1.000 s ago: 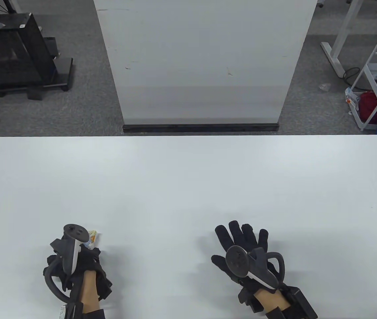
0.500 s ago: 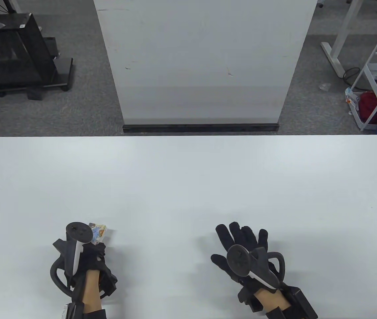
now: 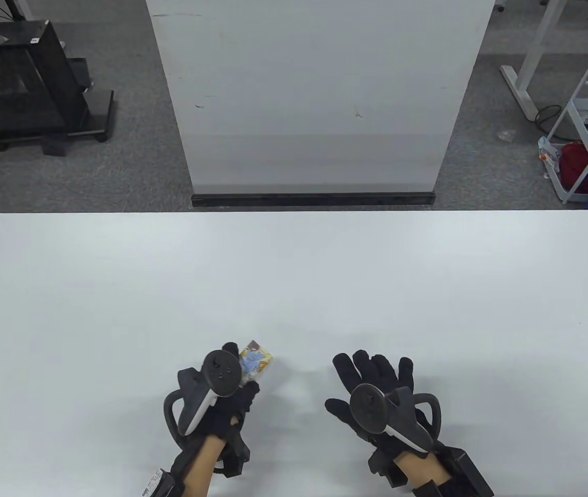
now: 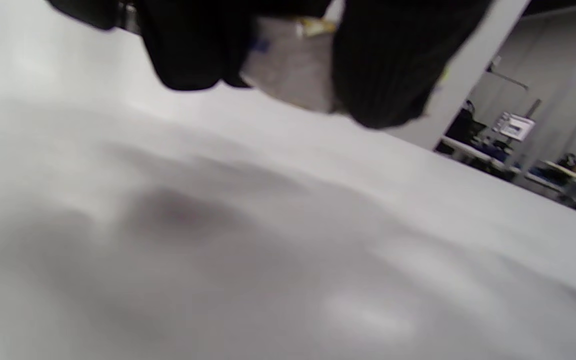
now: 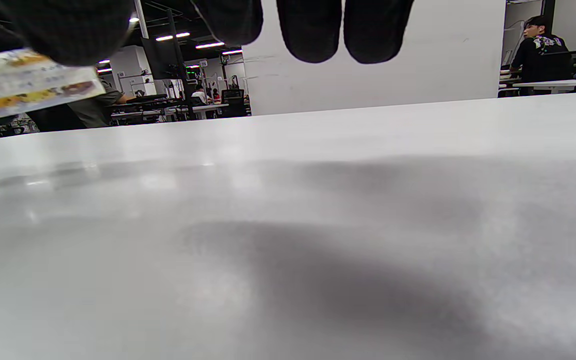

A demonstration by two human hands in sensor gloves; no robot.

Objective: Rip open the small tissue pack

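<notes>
- Gripped in the left hand (image 3: 221, 393), the pack (image 3: 255, 361) sticks out past the fingertips on the far side, its printed face turned up and off the table (image 3: 294, 279).
- How much of the pack sits inside the grip is hidden by the tracker (image 3: 210, 385) on the back of that hand; the left wrist view is too blurred to help.
- Just to the right of the grip, the right hand (image 3: 376, 385) lies flat with fingers spread, holding nothing and not touching the pack.
- In the right wrist view the pack (image 5: 28, 82) shows at the left edge, above the table surface.
- The step in hand looks like bringing the pack to the free hand so both can work on it; no tear is visible yet.
- To do it well, the left hand should keep a firm hold on the near end and leave the far end exposed.
- The right hand should then pinch the wrapper close beside the left fingertips, so the film is taut between the two grips and the tissues inside are not crushed.
- A pull apart at the seam or notch, if there is one, should start the tear cleanly; I cannot make one out.
- Count: one pack, two hands, two trackers, one table.
</notes>
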